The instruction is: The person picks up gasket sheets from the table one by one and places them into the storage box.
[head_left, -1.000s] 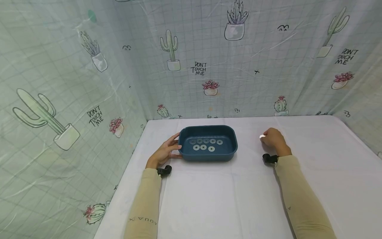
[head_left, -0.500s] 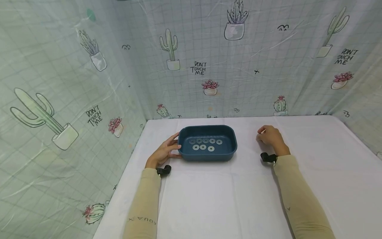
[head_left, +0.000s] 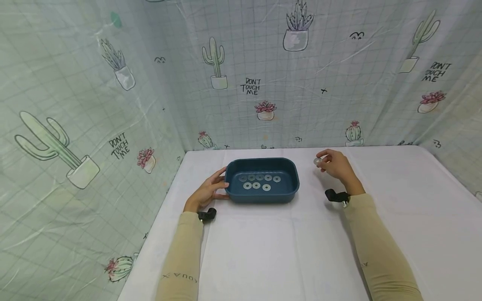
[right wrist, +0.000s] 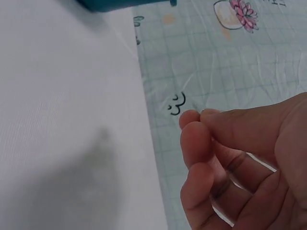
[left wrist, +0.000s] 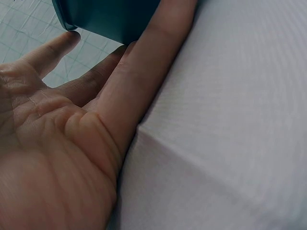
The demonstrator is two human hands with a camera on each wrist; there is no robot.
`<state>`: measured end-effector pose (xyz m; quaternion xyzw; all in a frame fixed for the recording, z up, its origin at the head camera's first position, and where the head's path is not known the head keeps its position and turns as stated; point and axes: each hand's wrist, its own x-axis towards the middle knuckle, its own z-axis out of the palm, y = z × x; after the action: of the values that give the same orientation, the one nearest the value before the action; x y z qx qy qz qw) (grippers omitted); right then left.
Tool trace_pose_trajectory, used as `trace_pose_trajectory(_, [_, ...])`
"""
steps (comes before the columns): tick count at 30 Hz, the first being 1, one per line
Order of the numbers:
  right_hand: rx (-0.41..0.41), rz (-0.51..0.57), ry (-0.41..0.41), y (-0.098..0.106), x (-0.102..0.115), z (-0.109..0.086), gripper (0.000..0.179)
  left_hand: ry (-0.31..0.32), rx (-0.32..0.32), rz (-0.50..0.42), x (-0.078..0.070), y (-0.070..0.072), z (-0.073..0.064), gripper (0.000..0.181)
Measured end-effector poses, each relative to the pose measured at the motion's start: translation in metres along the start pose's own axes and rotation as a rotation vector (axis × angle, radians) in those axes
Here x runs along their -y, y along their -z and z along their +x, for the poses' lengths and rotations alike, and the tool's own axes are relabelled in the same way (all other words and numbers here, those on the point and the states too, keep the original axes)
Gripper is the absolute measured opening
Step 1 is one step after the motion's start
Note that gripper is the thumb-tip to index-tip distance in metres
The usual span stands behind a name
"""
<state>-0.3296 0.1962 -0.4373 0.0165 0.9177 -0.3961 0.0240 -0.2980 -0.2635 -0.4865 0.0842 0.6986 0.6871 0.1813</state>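
Note:
To the left of the dark blue rectangular tray (head_left: 263,199), my left hand (head_left: 205,193) rests with its fingers spread and mostly straight against the tray's end. Its thumb lies at the rim, and in the left wrist view the fingertips (left wrist: 72,37) meet the tray wall (left wrist: 112,21). My right hand (head_left: 337,164), raised over the table right of the tray, pinches a flat metal washer (head_left: 317,160) between thumb and fingers. The right wrist view shows the pinching fingertips (right wrist: 197,136), which hide the washer there. Inside the tray, several similar washers (head_left: 266,187) lie flat in two rows.
A white cloth covers the table (head_left: 248,251). Behind it and along the left hangs a pale green curtain (head_left: 241,125) printed with cacti and lettering. Each wrist carries a small black camera (head_left: 336,196).
My right hand has lifted and moved back and slightly left, with the washer now showing at its fingertips. The left hand, the tray and the washers inside have stayed in place.

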Motion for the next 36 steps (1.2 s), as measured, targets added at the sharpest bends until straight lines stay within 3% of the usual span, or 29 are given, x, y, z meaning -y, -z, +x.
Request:
trace_pose_trajectory(8, [0.012, 0.106, 0.12, -0.001, 0.021, -0.006, 0.036, 0.004, 0.0, -0.003, 0.001, 0.0, 0.0, 0.071])
trace_pose_trajectory(13, [0.026, 0.14, 0.151, -0.006, 0.031, -0.009, 0.035, -0.003, 0.013, -0.01, 0.001, 0.001, 0.0, 0.072])
trace_pose_trajectory(22, [0.057, 0.155, 0.188, -0.019, 0.047, -0.014, 0.03, -0.003, 0.009, -0.011, 0.001, 0.002, 0.0, 0.072])
trace_pose_trajectory(36, [0.132, 0.097, 0.348, -0.048, 0.069, -0.024, 0.028, 0.001, 0.001, 0.012, 0.001, 0.001, 0.001, 0.071])
